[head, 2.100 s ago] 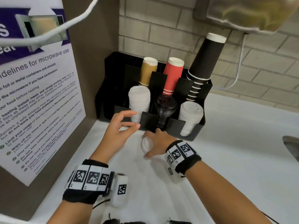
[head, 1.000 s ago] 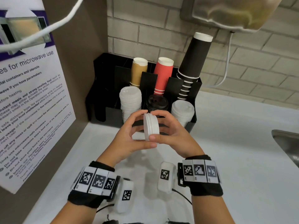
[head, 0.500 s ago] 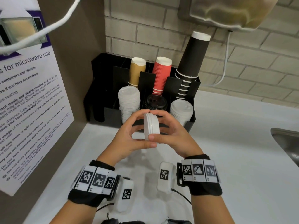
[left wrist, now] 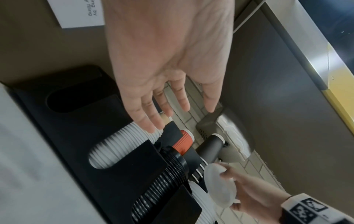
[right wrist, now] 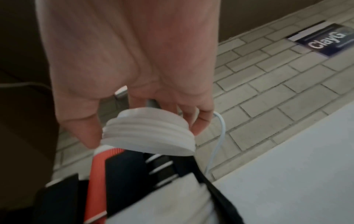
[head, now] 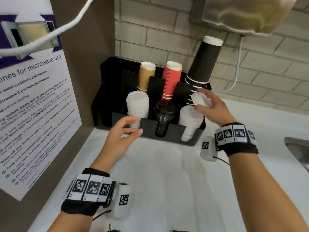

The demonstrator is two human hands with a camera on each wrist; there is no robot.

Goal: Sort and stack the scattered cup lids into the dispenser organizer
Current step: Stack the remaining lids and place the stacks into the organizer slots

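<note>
In the head view, the right hand (head: 212, 108) at about 2 o'clock from the frame's middle pinches a small stack of white lids (head: 199, 99) between thumb and fingertips, tilted on edge, just above the right-front white lid stack (head: 189, 121) of the black organizer (head: 173, 130). The left hand (head: 120, 138) hovers at 9 o'clock of the organizer's front wall, fingers loosely spread and holding nothing, just in front of the left white lid stack (head: 138, 104). A black lid stack (head: 164, 113) sits in the middle front slot; behind, at 12 o'clock, stand tan cups (head: 146, 76), red cups (head: 172, 77) and tall black cups (head: 203, 64). The organizer rests on a white counter (head: 167, 173), with a microwave notice (head: 33, 106) at 9 o'clock. In the left wrist view, the left hand (left wrist: 166, 63) fills the top, its fingers (left wrist: 145, 115) straight and apart over the ribbed white lid stack (left wrist: 122, 145), touching nothing I can make out; at 5 o'clock the right hand (left wrist: 252, 197) grips the held lids (left wrist: 220, 186) beside the black lid stack (left wrist: 162, 184). In the right wrist view, blurred, the right hand (right wrist: 130, 68) clamps the white lids (right wrist: 149, 131) between thumb and fingers, above the red cups (right wrist: 99, 174) and organizer (right wrist: 124, 178), with the white stack (right wrist: 172, 201) at 6 o'clock.
</note>
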